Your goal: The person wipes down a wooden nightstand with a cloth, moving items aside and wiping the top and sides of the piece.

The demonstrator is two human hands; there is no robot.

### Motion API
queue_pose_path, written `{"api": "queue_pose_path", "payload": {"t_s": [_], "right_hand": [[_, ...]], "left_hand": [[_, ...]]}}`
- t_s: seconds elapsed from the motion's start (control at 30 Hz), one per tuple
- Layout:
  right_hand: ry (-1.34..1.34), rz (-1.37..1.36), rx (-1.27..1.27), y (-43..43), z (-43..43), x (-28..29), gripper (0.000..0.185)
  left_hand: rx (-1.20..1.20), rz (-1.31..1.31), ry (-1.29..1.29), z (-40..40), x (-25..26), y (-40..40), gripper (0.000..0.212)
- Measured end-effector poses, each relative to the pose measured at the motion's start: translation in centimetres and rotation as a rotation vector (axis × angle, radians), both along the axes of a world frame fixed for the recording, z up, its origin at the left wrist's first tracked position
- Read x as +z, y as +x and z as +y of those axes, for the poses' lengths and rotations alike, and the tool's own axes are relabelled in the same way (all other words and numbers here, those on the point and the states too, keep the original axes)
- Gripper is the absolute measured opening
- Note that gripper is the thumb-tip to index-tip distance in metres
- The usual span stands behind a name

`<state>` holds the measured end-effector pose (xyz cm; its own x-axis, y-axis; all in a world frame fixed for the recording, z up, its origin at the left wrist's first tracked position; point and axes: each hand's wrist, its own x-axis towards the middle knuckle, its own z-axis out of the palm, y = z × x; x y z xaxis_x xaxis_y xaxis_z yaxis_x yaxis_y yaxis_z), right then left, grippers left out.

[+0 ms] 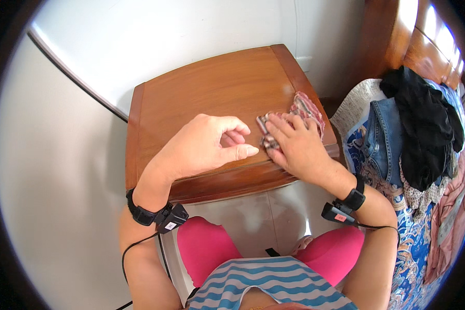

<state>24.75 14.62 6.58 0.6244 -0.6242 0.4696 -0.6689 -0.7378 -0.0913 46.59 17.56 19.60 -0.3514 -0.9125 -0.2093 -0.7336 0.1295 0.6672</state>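
Under my right hand (294, 145) a striped red, white and dark cloth (308, 106) is pressed flat to the top of a brown wooden bedside cabinet (213, 85), near its front right corner. Part of the cloth sticks out past my fingers towards the right edge. My left hand (209, 141) is held over the cabinet's front edge, fingers curled and thumb apart, with nothing visible in it. A small gap separates its thumb tip from the cloth and my right hand.
To the right, a bed with a blue patterned cover (410, 248) bears blue jeans (383, 135), a black garment (422, 124) and pink fabric (445, 236). A wooden headboard (387, 35) rises behind. A white wall (178, 35) stands behind the cabinet, a pale panel (62, 155) at left.
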Motion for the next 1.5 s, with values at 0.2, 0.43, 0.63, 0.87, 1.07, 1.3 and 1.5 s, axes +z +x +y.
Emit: {"api": "queue_pose_path", "payload": {"t_s": [0.2,0.43,0.63,0.87,1.07,1.3,1.5], "right_hand": [[0.117,-0.006,0.293,-3.1,3.5,0.3,0.054],[1.244,-1.162,0.407,-7.4,1.2,1.3,0.044],[1.768,-1.96,0.767,-6.5,-0.4,0.1,0.048],[1.747,-1.989,0.995,-5.6,-2.4,-1.6,0.044],[1.607,-1.802,0.999,-4.1,-3.5,1.8,0.048],[1.291,-1.448,0.521,-5.0,-2.6,1.4,0.056],[1.002,-0.975,0.373,-5.2,-1.8,1.0,0.057]], "left_hand": [[0.021,0.06,0.059,1.2,-2.2,-2.2,0.04],[0.072,0.267,-0.189,0.7,-5.4,-4.8,0.036],[0.21,0.87,0.003,0.3,-7.8,-7.4,0.052],[0.258,0.822,-0.126,0.5,-9.0,-7.8,0.041],[0.44,1.113,-0.275,0.6,-9.4,-6.1,0.015],[0.55,1.448,-0.293,0.3,-8.2,-3.9,0.019],[0.48,1.444,-0.254,1.3,-7.6,-4.0,0.024]]}}
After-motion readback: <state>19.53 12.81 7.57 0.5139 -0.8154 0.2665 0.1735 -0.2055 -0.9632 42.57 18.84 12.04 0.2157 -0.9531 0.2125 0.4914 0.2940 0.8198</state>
